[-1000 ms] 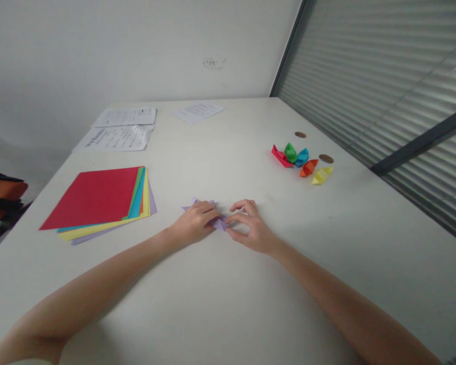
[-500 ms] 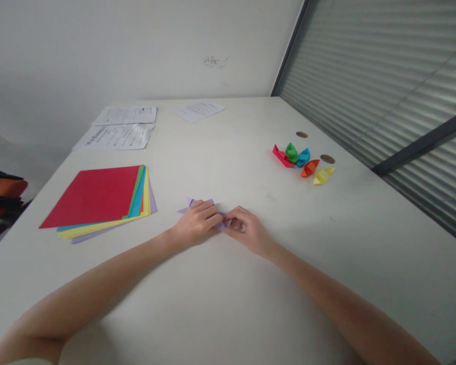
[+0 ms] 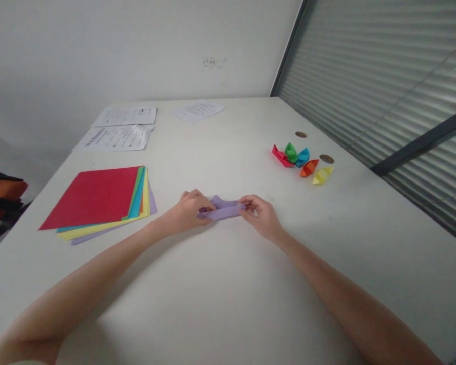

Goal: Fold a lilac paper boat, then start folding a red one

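Observation:
A piece of folded purple paper [image 3: 225, 211] is held between my two hands over the middle of the table. It has a long straight strip along its near side and a pointed peak behind. My left hand [image 3: 193, 209] pinches its left end, fingers curled over the top. At the right end, my right hand [image 3: 259, 213] grips the paper between thumb and fingertips. My fingers hide both ends of the paper.
Left lies a stack of coloured paper sheets [image 3: 95, 195], red on top. Several small folded paper boats [image 3: 309, 168] sit at the right, near two round brown discs [image 3: 327, 158]. Printed sheets [image 3: 116, 137] lie at the back left, another printed sheet [image 3: 199, 111] at the back.
My left hand no longer lies flat over the purple paper but grips its left end. The paper now shows its long strip towards me, and my right hand has shifted slightly right.

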Demonstrator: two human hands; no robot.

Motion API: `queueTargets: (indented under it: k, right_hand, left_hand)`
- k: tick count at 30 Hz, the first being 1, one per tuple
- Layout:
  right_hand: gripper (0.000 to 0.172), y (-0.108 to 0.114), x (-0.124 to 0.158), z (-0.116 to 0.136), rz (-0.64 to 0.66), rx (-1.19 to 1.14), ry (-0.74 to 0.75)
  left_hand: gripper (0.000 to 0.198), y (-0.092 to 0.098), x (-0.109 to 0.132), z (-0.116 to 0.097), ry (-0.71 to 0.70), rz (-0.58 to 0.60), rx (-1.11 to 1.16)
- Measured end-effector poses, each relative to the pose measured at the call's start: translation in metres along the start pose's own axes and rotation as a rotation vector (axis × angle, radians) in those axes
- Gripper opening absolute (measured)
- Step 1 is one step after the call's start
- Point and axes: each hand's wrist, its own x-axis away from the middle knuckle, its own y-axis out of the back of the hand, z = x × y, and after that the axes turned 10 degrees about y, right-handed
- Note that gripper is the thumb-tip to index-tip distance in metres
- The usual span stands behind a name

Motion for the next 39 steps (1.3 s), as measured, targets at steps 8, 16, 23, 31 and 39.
queueTargets:
  k: [8, 16, 23, 31, 39]
  right_hand:
    - [0.022, 0.013, -0.002, -0.015, -0.007, 0.066, -0.06]
    - [0.017, 0.012, -0.001, -0.015, 0.064, 0.161, -0.009]
    - [0.022, 0.014, -0.002, -0.007, -0.028, -0.093, -0.068]
    - [0.028, 0.007, -0.007, -0.004, -0.172, -0.589, -0.324]
    - [0.031, 0.007, -0.009, -0.007, -0.21, -0.678, -0.406]
  left_hand:
    - [0.038, -0.009, -0.002, 0.021, 0.204, -0.15, 0.165]
    - [0.026, -0.014, -0.006, 0.028, 0.145, -0.036, 0.138]
    - [0.046, -0.012, -0.006, 0.023, 0.328, 0.073, 0.484]
    - [0.05, -0.012, -0.006, 0.009, 0.497, -0.018, 0.866]
    - [0.026, -0.016, -0.007, 0.019, 0.283, -0.12, 0.641]
